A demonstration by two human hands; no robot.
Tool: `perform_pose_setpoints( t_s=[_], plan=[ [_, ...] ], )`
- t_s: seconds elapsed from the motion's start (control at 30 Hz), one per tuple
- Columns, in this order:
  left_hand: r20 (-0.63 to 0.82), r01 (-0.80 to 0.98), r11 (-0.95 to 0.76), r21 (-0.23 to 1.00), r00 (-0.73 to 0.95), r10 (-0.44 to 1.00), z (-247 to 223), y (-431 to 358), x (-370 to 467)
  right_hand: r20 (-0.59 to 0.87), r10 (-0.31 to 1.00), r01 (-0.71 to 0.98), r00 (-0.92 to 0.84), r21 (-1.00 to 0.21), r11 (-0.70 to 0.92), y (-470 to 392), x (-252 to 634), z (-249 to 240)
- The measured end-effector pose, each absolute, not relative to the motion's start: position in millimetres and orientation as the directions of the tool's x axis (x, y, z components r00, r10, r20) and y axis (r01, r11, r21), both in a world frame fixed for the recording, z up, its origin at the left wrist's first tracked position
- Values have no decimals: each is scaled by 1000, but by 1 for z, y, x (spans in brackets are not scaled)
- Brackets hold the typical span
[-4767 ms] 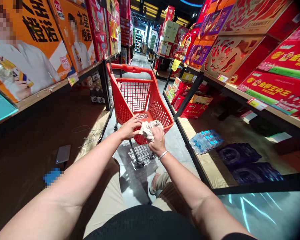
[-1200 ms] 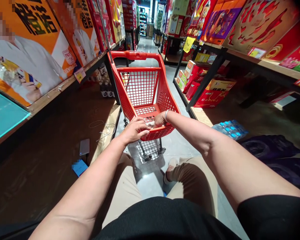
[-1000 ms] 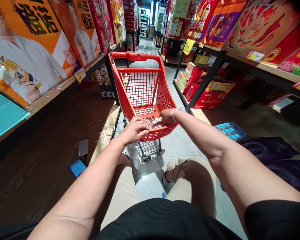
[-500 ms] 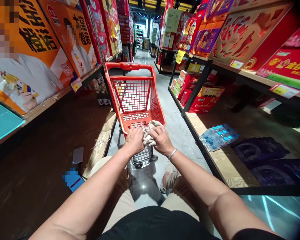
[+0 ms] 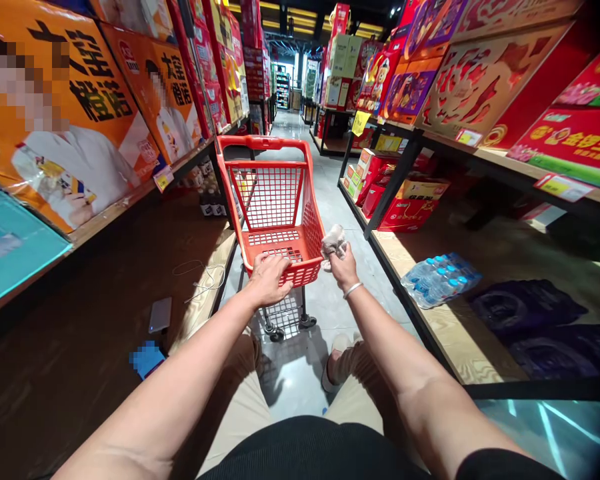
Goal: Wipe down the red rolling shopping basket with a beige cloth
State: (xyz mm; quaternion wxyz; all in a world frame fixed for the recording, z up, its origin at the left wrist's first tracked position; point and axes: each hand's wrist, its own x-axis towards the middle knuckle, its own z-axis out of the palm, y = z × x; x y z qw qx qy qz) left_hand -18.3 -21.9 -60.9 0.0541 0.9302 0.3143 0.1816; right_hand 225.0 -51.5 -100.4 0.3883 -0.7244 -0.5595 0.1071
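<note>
In front of me stands a red plastic shopping cart [image 5: 313,227] with a grid basket and a black-wheeled lower frame. My left hand [image 5: 270,280] grips the near rim of its basket, fingers hooked over the edge. My right hand [image 5: 344,265] is closed around a crumpled pale cloth [image 5: 334,240], held at the basket's right outer side. Whether the cloth touches the basket wall I cannot tell.
Shelves line both sides. Orange boxes [image 5: 85,120] stand on the left, with a phone-like device [image 5: 161,315] and a cable [image 5: 205,283] below. On the right lie bottled water [image 5: 440,279] and red gift boxes [image 5: 414,205]. A tiled aisle [image 5: 287,123] runs ahead.
My right hand has moved right with the cloth, from the basket's near rim to its right outer side. My left hand stays on the near rim. The view has shifted slightly.
</note>
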Motion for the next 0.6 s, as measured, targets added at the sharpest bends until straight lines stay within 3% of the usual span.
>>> perform_pose_setpoints(
  t_s=[0.07,0.13,0.2,0.27,0.37,0.47,0.6],
  plan=[
    [308,575,-791,211,729,612,-62,-21,-20,201,842,471,501,-879,-71,-65,200,-125],
    [303,579,-787,212,727,616,-62,-21,-21,72,791,84,608,-996,26,-77,177,-148],
    [293,579,-786,219,729,619,-60,-20,-22,-48,757,-200,652,-974,110,-81,163,-161],
    [282,579,-783,226,731,622,-58,-19,-24,-120,714,-312,690,-939,143,-76,162,-158],
    [273,590,-772,235,722,635,-55,-17,-29,-96,677,-337,730,-912,233,-61,178,-130],
    [276,602,-757,255,705,654,-55,-11,-34,91,655,-241,750,-885,398,-50,193,-99],
    [291,600,-748,285,689,664,-59,-1,-40,243,708,1,663,-946,324,-56,183,-102]
  ],
)
